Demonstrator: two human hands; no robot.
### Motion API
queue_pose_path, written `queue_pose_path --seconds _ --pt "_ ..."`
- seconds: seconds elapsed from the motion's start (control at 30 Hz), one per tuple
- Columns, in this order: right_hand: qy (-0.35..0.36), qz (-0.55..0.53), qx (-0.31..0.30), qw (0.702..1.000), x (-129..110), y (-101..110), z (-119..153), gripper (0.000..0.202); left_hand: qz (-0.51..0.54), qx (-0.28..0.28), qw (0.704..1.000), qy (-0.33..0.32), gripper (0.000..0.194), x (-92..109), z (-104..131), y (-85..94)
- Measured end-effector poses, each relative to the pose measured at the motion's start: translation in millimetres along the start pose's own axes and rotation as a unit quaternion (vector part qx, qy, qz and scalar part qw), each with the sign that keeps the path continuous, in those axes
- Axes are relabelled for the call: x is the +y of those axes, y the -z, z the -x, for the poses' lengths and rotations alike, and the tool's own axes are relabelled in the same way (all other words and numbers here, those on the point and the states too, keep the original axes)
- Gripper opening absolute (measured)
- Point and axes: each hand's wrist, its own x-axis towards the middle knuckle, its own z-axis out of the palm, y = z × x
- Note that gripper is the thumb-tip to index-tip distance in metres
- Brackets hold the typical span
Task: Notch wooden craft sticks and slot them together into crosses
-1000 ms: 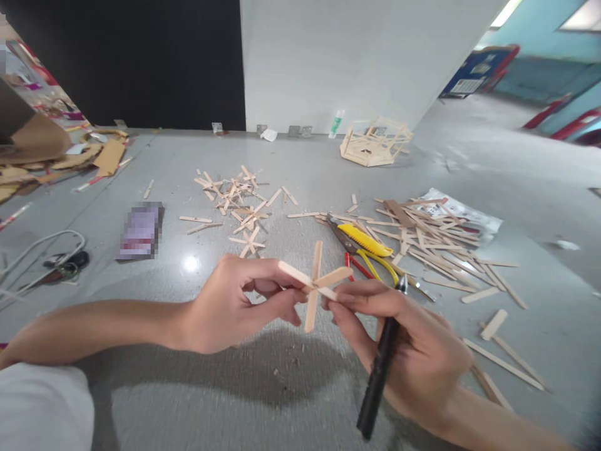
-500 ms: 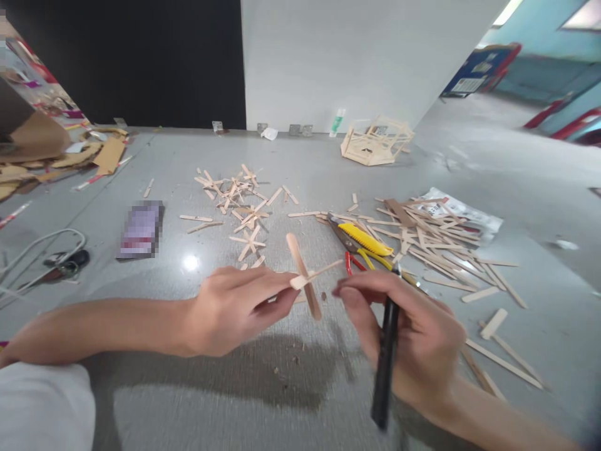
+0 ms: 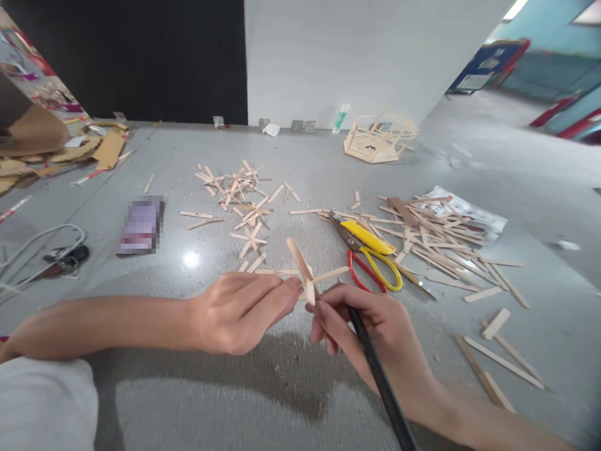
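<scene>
Between my two hands is a small piece made of crossed wooden sticks [image 3: 299, 258], one stick pointing up and another out to the right. The fingertips of my left hand [image 3: 248, 310] are pinched on its left side. My right hand [image 3: 370, 338] touches its lower right with thumb and finger, and a black pen-like tool [image 3: 380, 376] lies through the same hand, its tip hidden by the fingers. Just behind my right hand are scissors with red and yellow handles [image 3: 392, 269] and a yellow-handled cutter [image 3: 369, 237].
Cut sticks [image 3: 237, 188] and small star shapes lie ahead; a larger stick pile [image 3: 441, 238] is at the right. A wooden frame model [image 3: 375, 147] and glue tube [image 3: 340, 119] stand by the panel. A phone [image 3: 141, 225], cable [image 3: 70, 232] and cardboard [image 3: 109, 150] are left.
My right hand has moved left and now touches the stick piece. The piece has turned, and the black tool has tilted, its lower end swinging right. The scissor handles are uncovered.
</scene>
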Motion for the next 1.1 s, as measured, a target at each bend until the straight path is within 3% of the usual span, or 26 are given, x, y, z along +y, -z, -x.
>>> queue_pose_path --seconds 0.1,0.23,0.37,0.47,0.53,0.67,0.83,1.0,1.1 --pt "-0.026 -0.013 -0.016 0.999 -1 -2 0 0.032 -0.035 0.063 0.994 -0.084 0.019 3 -5 0.7" --pt "0.022 0.056 -0.034 0.998 0 -2 -4 0.042 -0.065 0.041 0.995 -0.070 0.021 -3 -15 7.9" --pt "0.093 0.223 0.004 0.970 18 8 -15 0.030 -0.071 -0.067 0.995 -0.012 0.024 -31 -27 11.7" --pt "0.105 0.340 -0.039 0.934 38 14 -23 0.014 -0.030 -0.178 0.984 0.004 0.031 -58 -35 4.3" --pt "0.094 0.374 -0.069 0.920 47 15 -25 0.014 0.007 -0.215 0.977 0.002 0.033 -74 -36 -5.4" --pt "0.084 0.372 -0.096 0.919 53 9 -22 0.024 0.063 -0.219 0.974 -0.004 0.028 -95 -28 -27.8" --pt "0.070 0.368 -0.103 0.922 54 5 -17 0.031 0.034 -0.225 0.974 -0.005 0.032 -103 -16 -43.4" --pt "0.079 0.348 -0.118 0.927 51 6 -17 0.030 -0.054 -0.242 0.968 -0.042 0.040 -98 -17 -41.7" --pt "0.092 0.303 -0.072 0.946 47 12 -22 0.025 -0.131 -0.232 0.962 -0.060 0.047 -88 -26 -28.7"
